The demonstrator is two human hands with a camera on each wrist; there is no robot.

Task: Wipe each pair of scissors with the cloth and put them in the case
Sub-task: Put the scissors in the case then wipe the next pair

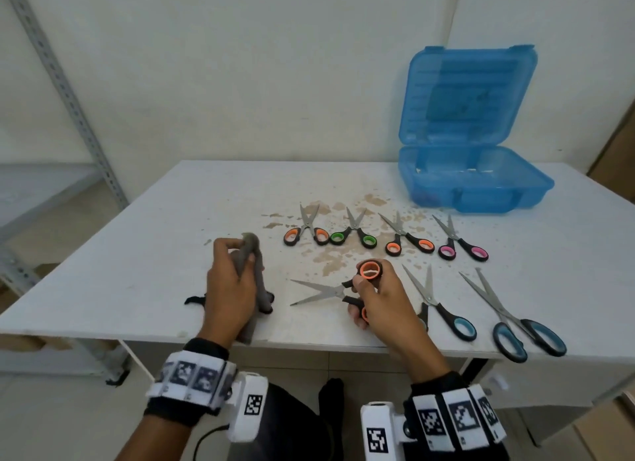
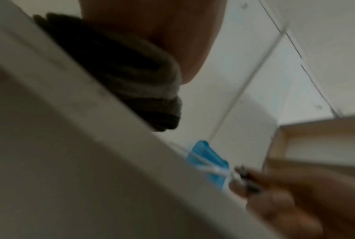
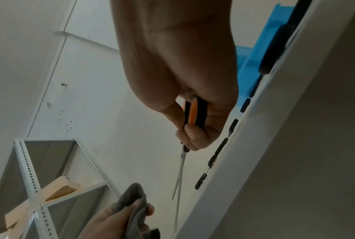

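Right hand [image 1: 376,301] grips orange-and-black-handled steel scissors [image 1: 338,288] by the loops, blades parted, pointing left above the white table [image 1: 137,254]; lower loop mostly hidden by fingers. Left hand [image 1: 228,288] clutches bunched grey cloth [image 1: 252,271], just apart from the blade tips. Translucent blue plastic case [image 1: 470,175] open at far right, contents indistinct. Wristband markers unreadable.

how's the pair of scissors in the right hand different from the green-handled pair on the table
The held scissors have orange-lined handles; the green-handled scissors have green-lined ones. The held pair is gripped by the right hand, blades pointing left toward the cloth; the green pair lies untouched on the table, blades pointing away from the person. Both have black outer handles, look similar in size, and have their blades parted.
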